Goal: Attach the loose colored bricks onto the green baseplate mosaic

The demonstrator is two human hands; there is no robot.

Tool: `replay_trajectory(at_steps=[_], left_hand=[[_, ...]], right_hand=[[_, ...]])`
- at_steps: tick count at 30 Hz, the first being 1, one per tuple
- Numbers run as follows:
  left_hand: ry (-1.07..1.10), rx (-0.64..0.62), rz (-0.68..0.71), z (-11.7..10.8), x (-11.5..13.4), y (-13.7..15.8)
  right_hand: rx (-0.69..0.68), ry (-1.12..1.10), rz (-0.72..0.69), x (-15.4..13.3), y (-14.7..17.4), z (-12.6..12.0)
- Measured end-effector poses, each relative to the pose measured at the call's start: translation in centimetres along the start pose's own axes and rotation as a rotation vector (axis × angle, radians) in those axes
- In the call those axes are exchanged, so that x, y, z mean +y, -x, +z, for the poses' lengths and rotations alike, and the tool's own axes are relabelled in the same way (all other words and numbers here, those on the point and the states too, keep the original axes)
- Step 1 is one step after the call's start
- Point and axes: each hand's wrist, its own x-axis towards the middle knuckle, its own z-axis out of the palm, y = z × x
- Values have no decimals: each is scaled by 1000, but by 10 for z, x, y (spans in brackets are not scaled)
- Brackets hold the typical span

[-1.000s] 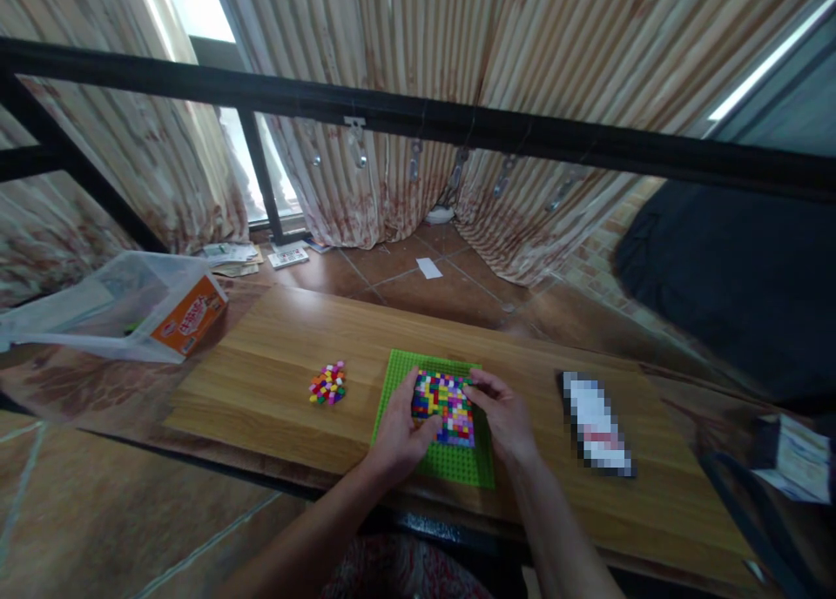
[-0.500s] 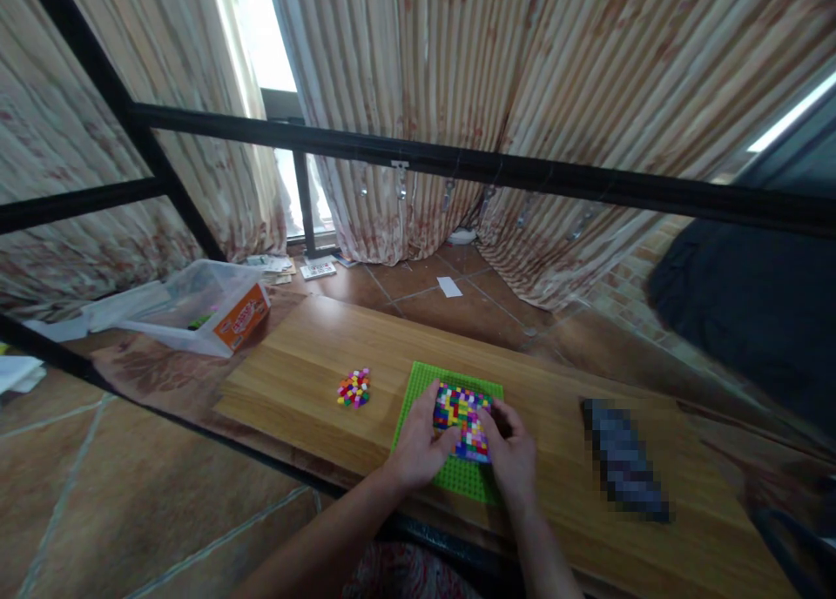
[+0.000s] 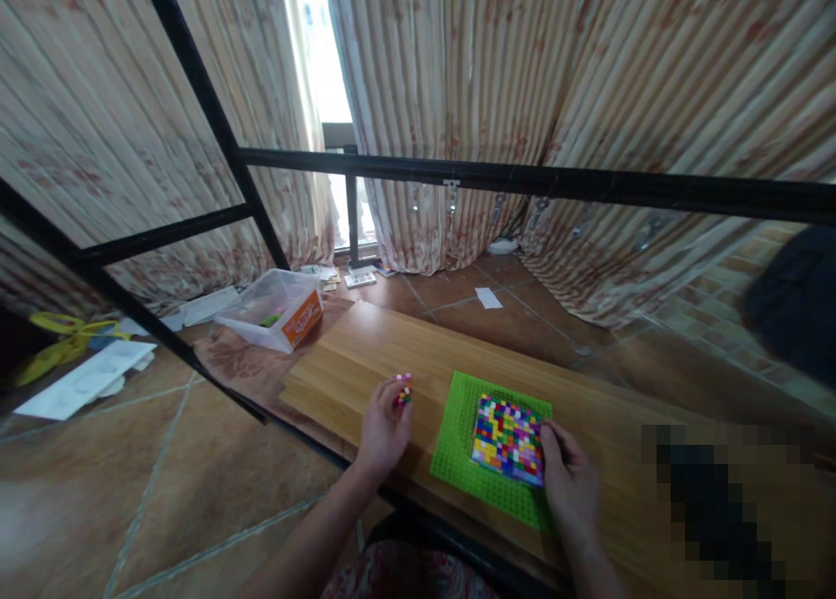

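On a green studded baseplate (image 3: 450,451) lies a square block mosaic (image 3: 506,438) made of many small coloured bricks. My right hand (image 3: 571,473) pinches the mosaic's right edge between thumb and fingers. To the left of the baseplate, my left hand (image 3: 385,429) is over a pile of loose small bricks (image 3: 405,388), its fingers curved and the thumb apart from them. Part of that pile is hidden behind the left fingers. Whether the mosaic is pressed onto the baseplate or merely rests there, I cannot tell.
Everything stands on a long wooden tabletop (image 3: 372,338). A clear plastic bin (image 3: 261,325) with an orange label is beyond its left end. A blurred dark object (image 3: 711,503) lies at right. A black metal rail (image 3: 405,167) crosses in front of the curtains (image 3: 444,77).
My left hand has left the mosaic and moved left to the loose bricks. My right hand stays at the mosaic's right edge. The view has swung left.
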Motion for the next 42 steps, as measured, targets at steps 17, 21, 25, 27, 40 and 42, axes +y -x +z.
replay_trajectory(at_steps=[17, 21, 25, 27, 40, 42], left_hand=[[-542, -134, 138, -1, -3, -15], [-456, -107, 172, -1, 3, -16], [-156, -126, 142, 0, 34, -4], [62, -213, 16, 5, 57, 10], [1219, -566, -1231, 38, 122, 68], [1197, -583, -1245, 39, 122, 70]], right_hand=[[4, -53, 20, 1, 1, 3], [38, -159, 44, 0, -1, 4], [107, -366, 43, -11, 3, -9], [61, -337, -15, -25, 15, -20], [-321, 7, -437, -47, 94, -42], [-309, 25, -472, -46, 94, -44]])
